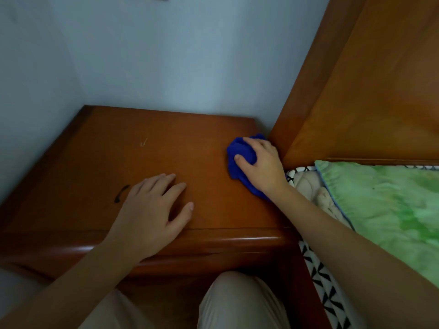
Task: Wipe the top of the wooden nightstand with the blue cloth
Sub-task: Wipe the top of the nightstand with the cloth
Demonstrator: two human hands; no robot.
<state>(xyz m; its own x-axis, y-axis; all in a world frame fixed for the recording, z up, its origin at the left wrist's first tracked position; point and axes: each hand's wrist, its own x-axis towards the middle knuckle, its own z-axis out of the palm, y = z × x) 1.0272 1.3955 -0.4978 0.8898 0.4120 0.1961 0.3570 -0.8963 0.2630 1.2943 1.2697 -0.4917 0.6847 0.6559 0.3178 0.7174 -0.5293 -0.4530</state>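
Observation:
The wooden nightstand (133, 150) fills the middle of the view, its brown top bearing a dark mark near the left front and a small pale scratch further back. A bunched blue cloth (238, 154) lies at the top's right edge, close to the headboard. My right hand (261, 165) grips the cloth from above, thumb and fingers curled round it, pressing it onto the wood. My left hand (152, 210) rests flat on the top near the front edge, fingers spread and straight, holding nothing.
A tall wooden headboard (356, 91) rises right beside the cloth. A bed with a green blanket (389, 210) and a black-and-white patterned sheet (325, 279) lies to the right. Pale walls (166, 55) close the back and left. My knees show below.

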